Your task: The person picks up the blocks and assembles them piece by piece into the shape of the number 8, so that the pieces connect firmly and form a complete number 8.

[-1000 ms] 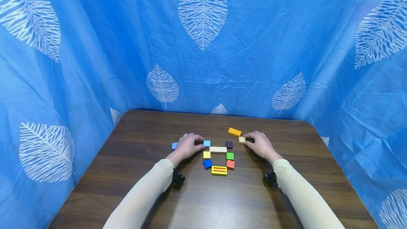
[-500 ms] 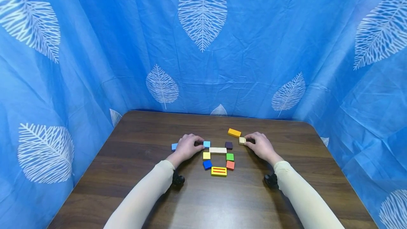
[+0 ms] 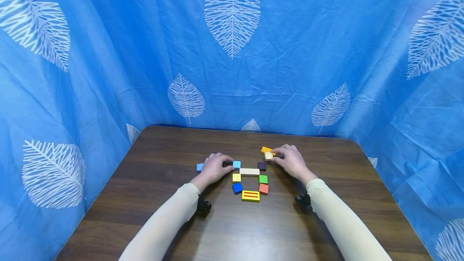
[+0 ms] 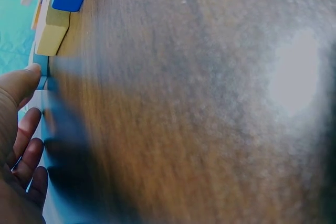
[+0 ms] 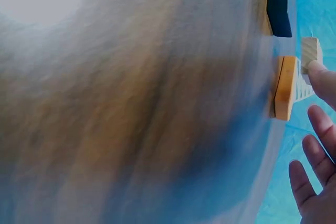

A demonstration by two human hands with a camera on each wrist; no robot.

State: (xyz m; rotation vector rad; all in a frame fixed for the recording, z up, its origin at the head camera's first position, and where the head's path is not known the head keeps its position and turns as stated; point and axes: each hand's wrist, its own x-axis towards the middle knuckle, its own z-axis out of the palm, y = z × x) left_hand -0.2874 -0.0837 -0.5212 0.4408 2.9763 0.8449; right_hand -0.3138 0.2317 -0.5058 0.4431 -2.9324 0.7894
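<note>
My right hand [image 3: 293,162] pinches a small pale wooden block [image 3: 268,156] between thumb and forefinger. In the right wrist view that wooden block [image 5: 311,53] is raised off the table, beside an orange block [image 5: 285,88]; the other fingers stay loose. With thumb and forefinger my left hand [image 3: 214,167] holds the sides of a light blue block [image 3: 237,164], which rests on the table. The thumb lies against this light blue block [image 4: 41,65] in the left wrist view. Just right of the light blue block lie a long cream block [image 3: 249,171] and a dark block [image 3: 262,166].
Nearer on the brown table [image 3: 290,228] lie yellow [image 3: 236,177], blue [image 3: 237,188], green [image 3: 263,179] and red [image 3: 264,189] blocks, plus a red-striped yellow block [image 3: 250,195]. Another blue block [image 3: 199,167] is partly behind the left hand. A leaf-patterned blue curtain [image 3: 275,71] hangs behind.
My right hand has lifted the pale wooden block and carried it left, in front of the orange block. The left hand has stayed at the light blue block.
</note>
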